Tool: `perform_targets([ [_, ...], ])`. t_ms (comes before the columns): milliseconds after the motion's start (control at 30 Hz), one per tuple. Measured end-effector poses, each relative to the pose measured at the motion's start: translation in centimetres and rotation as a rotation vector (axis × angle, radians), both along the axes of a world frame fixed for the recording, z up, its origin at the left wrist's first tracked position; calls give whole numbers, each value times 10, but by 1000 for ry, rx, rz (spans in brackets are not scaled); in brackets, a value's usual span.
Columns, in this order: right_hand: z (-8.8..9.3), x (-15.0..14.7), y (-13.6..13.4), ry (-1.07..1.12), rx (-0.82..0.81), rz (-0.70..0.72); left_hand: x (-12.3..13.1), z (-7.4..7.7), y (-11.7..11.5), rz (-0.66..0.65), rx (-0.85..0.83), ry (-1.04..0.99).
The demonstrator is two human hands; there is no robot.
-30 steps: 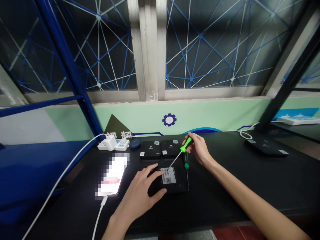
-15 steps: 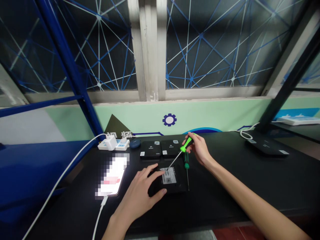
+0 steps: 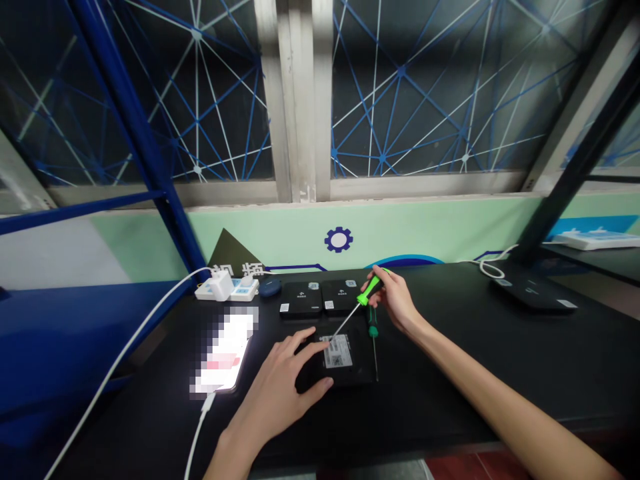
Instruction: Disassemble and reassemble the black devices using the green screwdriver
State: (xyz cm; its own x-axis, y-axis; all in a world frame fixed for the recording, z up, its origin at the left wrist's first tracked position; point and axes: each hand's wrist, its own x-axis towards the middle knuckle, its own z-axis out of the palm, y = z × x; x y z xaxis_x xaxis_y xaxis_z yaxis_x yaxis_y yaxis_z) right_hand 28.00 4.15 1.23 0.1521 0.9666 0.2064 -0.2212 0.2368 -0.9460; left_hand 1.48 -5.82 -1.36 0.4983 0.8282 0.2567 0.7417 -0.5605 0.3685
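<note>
A flat black box (image 3: 357, 367) with a white printed label (image 3: 338, 351) lies on the dark table in front of me. My left hand (image 3: 287, 377) spans its left end, thumb at the near side and index finger on the label's edge, holding it down. In my right hand (image 3: 393, 297) is a bright green and black screwdriver (image 3: 369, 291), gripped by the handle and slanting down to the left. Its tip meets the label close to my left index finger. A second, dark green screwdriver (image 3: 373, 330) rests just right of the box, under the right hand.
Two similar black boxes (image 3: 301, 300) stand side by side behind. Left are a lit phone (image 3: 225, 353) on a white cable, a white power strip (image 3: 204, 291) and a dark blue round case (image 3: 270, 287). Another black device (image 3: 535, 295) lies far right. Windows rise behind the table.
The screwdriver in my right hand has shifted slightly left, its tip moving toward the label's left edge. My left hand and the black box stay in place.
</note>
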Motion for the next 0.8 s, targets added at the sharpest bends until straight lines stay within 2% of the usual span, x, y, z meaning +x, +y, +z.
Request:
perform_targets([
  [300, 6, 6, 1, 46, 17, -32, -1, -1, -1, 4, 16, -6],
  [800, 2, 5, 1, -14, -49, 30, 0, -6, 1, 67, -21, -28],
])
